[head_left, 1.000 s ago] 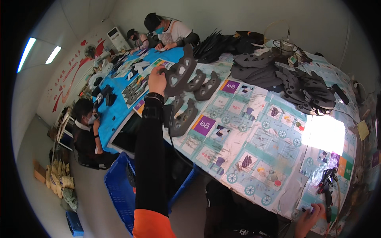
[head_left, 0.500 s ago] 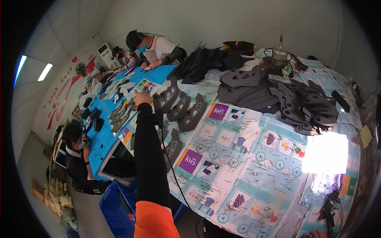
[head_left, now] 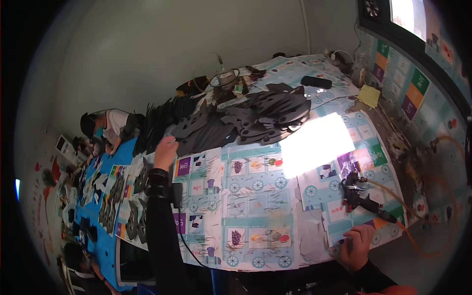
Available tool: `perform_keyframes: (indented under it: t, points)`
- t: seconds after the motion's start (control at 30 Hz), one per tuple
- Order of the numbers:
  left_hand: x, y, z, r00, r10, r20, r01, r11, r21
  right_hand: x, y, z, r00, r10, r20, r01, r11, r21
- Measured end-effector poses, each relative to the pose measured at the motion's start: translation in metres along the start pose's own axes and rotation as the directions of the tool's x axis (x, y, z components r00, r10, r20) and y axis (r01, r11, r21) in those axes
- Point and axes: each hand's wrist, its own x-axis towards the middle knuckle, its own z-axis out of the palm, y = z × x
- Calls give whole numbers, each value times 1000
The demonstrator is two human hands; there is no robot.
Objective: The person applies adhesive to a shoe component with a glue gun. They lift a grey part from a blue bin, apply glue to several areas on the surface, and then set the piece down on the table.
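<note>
- Your left hand has its fingers partly curled at the near left end of the pile of dark gray pieces; you cannot be told from this view whether it touches or grips one.
- A second ago that hand grasps a gray piece, and half a second ago it is beside the laid-out gray pieces; now it has swung right and away from them.
- Your right hand rests at the near right table edge, fingers bent, with something small and dark at the fingertips; whether they pinch it, I cannot tell. Half a second ago only a bit of this hand shows.
- The pile lies ahead of your right hand and to its left, well apart from it; the laid-out pieces lie left of your left forearm.
- Just beyond your right hand lies a black spray gun with an orange hose.
- Black strips are heaped left of the pile.
- Your view has turned right, bringing a window in.
</note>
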Motion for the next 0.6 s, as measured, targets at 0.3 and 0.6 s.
perform_keyframes:
  t: [0.3,0.6]
  points:
    - [-22,186,194,926,97,364,-72,994,-82,-3,11,-7,999,-44,8,43,994,96]
    - [-17,210,264,996,67,67,-83,957,277,-1,16,-7,996,-85,10,82,983,166]
